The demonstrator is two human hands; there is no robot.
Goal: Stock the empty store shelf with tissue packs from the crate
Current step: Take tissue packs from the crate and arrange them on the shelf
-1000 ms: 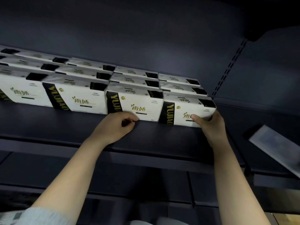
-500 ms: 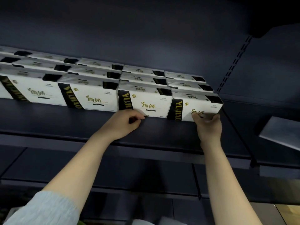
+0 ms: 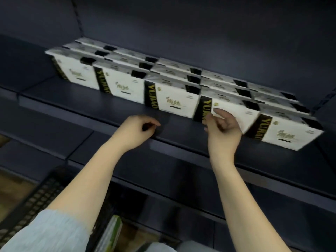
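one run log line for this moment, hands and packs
left hand: curled, empty | right hand: open by white tissue packs | dark shelf: front row placed

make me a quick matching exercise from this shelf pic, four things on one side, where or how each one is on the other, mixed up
Things:
1. left hand
2. right hand
3. tissue packs
4. black crate

Descriptions:
A. standing in rows on the shelf
B. bottom left, below the shelf
C. fingers curled, holding nothing, over the shelf's front edge
D. in front of the fourth front-row pack from the left

Pairs: 1-C, 2-D, 3-A, 4-B
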